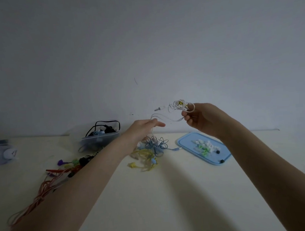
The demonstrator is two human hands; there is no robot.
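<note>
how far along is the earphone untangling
Done, it seems: coloured cables lie separate at the left, ear tips sit on the blue lid. In hand: the right hand grips a white earphone coil, the left hand is at its trailing strand, grip hidden. Left: the blue and yellow tangle on the table.

Loosely coiled white earphone cable (181, 106) with yellow buds, held aloft above the blue tray (185, 140), plug end sticking free.
</note>
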